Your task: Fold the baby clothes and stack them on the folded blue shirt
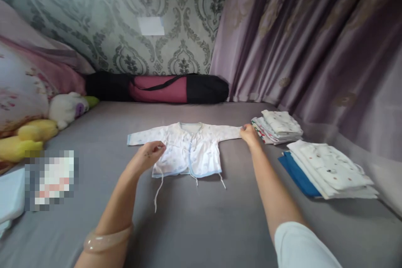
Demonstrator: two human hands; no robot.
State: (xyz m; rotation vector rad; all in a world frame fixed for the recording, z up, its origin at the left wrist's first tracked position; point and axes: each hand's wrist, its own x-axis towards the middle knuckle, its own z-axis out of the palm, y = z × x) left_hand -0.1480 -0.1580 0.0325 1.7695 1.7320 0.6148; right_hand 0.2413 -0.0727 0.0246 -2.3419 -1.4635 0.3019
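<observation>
A small white baby jacket [204, 150] with light blue trim lies spread out on the grey sheet [201, 226], both sleeves stretched sideways. White tie strings hang from its lower edge onto the sheet. The fingers of my right hand [250, 135] pinch the cuff of the sleeve on the right. Over the jacket's left side is my left hand [150, 155], its fingers curled together near the fabric; whether they grip anything is too small to tell.
Two stacks of folded clothes [279, 127] [336, 169] sit at the right. Plush toys [67, 109] and a folded light blue cloth [11, 194] lie at the left. A black and dark red bag [160, 88] rests along the wall beside the purple curtain [266, 33].
</observation>
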